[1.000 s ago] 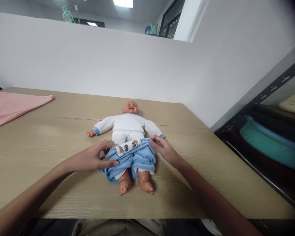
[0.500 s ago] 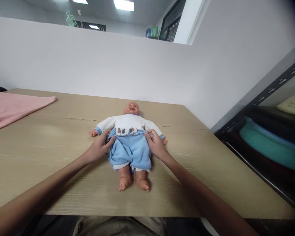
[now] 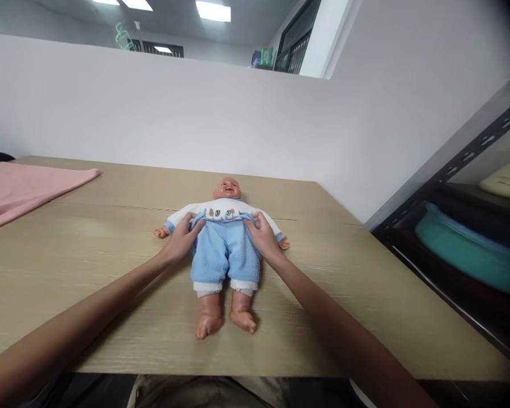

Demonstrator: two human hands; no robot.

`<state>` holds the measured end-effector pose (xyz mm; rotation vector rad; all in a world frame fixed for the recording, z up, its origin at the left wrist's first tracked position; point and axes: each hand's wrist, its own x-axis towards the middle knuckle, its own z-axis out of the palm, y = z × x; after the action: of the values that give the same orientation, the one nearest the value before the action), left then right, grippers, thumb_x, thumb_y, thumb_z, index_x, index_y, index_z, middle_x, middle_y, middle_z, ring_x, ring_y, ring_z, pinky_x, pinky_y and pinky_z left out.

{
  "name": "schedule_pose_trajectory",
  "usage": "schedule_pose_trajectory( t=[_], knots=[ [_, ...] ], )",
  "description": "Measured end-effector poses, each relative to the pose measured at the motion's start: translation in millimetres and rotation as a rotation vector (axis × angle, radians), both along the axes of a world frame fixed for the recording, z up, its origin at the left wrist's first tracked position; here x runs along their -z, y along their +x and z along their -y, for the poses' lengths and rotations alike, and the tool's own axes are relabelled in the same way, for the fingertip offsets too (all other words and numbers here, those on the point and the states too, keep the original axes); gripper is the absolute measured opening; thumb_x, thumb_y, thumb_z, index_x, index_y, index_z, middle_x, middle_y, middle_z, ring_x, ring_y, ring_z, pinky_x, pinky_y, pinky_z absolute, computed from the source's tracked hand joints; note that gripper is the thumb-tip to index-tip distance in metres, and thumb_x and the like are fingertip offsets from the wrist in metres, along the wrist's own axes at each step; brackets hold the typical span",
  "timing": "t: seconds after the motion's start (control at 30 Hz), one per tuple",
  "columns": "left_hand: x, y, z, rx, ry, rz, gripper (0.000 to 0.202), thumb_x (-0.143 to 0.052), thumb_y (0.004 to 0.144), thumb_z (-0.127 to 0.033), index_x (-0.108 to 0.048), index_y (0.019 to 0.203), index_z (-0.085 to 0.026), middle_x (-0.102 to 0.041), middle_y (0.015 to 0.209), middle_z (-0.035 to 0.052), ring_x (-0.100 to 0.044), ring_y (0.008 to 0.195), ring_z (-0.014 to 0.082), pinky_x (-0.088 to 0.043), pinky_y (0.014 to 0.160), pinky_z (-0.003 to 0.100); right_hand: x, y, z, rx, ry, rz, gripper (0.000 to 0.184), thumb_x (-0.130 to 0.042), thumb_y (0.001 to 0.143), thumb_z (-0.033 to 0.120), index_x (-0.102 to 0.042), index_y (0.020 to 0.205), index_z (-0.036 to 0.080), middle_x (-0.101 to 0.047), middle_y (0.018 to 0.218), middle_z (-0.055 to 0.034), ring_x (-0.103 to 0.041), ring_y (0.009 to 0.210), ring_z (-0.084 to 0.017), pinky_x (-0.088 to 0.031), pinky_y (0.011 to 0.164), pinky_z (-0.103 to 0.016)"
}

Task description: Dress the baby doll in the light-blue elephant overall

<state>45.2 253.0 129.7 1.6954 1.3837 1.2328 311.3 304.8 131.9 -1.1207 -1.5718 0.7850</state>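
A baby doll (image 3: 228, 188) lies on its back on the table, head away from me and bare feet towards me. It wears a white top (image 3: 226, 205) with blue cuffs and light blue overalls (image 3: 212, 258) with white leg hems. The overalls' upper edge is folded over and shows a printed animal face. My left hand (image 3: 182, 235) pinches that edge at the doll's hip on the left. On the opposite side my right hand (image 3: 261, 235) grips the waist edge between thumb and fingers. The doll's arms are spread outwards past both hands.
A pink cloth (image 3: 29, 187) lies at the left of the wooden table (image 3: 123, 272). A white wall (image 3: 187, 113) rises behind the table. On the right stands a dark metal shelf with a teal basin (image 3: 467, 249).
Both hands have pulled the overalls' waist a little up the doll's body. The folded edge sits higher, the legs of the overalls hang straighter, and the doll's feet have shifted slightly.
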Motion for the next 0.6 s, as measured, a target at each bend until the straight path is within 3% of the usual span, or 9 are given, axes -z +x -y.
schedule_pose_trajectory(
  t=[0.13,0.23,0.4,0.5,0.6],
  knots=[
    [18.8,-3,-2,-0.079,-0.019,0.023,0.047,-0.065,0.097,-0.070,-0.061,0.097,-0.023,-0.062,0.093,0.0014,-0.059,0.092,0.0262,-0.048,0.087,0.040,15.4,11,-2,0.017,-0.112,-0.100,0.036,-0.076,0.086,0.062,-0.064,0.085,0.028,-0.069,0.084,0.0010,-0.066,0.093,-0.027,-0.053,0.093,-0.038],
    [29.1,-7,7,-0.048,-0.060,0.096,0.051,-0.071,0.092,-0.073,-0.066,0.097,-0.022,-0.068,0.096,0.0043,-0.063,0.098,0.0299,-0.050,0.093,0.044,26.0,22,10,-0.010,-0.220,-0.187,0.032,-0.078,0.084,0.058,-0.071,0.088,0.026,-0.078,0.091,-0.0010,-0.072,0.102,-0.029,-0.056,0.102,-0.041],
    [28.3,-6,6,0.000,-0.103,0.349,0.056,-0.078,0.092,-0.074,-0.069,0.109,-0.022,-0.076,0.109,0.0070,-0.069,0.107,0.0292,-0.053,0.099,0.041,31.0,22,19,-0.079,-0.354,-0.356,0.045,-0.081,0.083,0.060,-0.077,0.115,0.028,-0.087,0.117,-0.0044,-0.077,0.119,-0.031,-0.060,0.111,-0.045],
    [26.2,-6,-4,0.016,-0.103,0.476,0.059,-0.082,0.089,-0.076,-0.070,0.113,-0.022,-0.076,0.113,0.0072,-0.069,0.105,0.0271,-0.054,0.097,0.038,25.7,18,15,-0.119,-0.335,-0.357,0.050,-0.085,0.081,0.061,-0.079,0.119,0.029,-0.086,0.128,-0.0049,-0.076,0.128,-0.033,-0.058,0.117,-0.046],
    [24.4,-12,-11,0.079,-0.118,0.455,0.058,-0.077,0.093,-0.078,-0.072,0.107,-0.022,-0.073,0.105,0.0044,-0.066,0.098,0.0244,-0.052,0.093,0.036,19.0,19,13,-0.142,-0.270,-0.321,0.047,-0.085,0.084,0.062,-0.080,0.117,0.029,-0.084,0.133,-0.0051,-0.072,0.135,-0.032,-0.054,0.122,-0.046]
  ],
)
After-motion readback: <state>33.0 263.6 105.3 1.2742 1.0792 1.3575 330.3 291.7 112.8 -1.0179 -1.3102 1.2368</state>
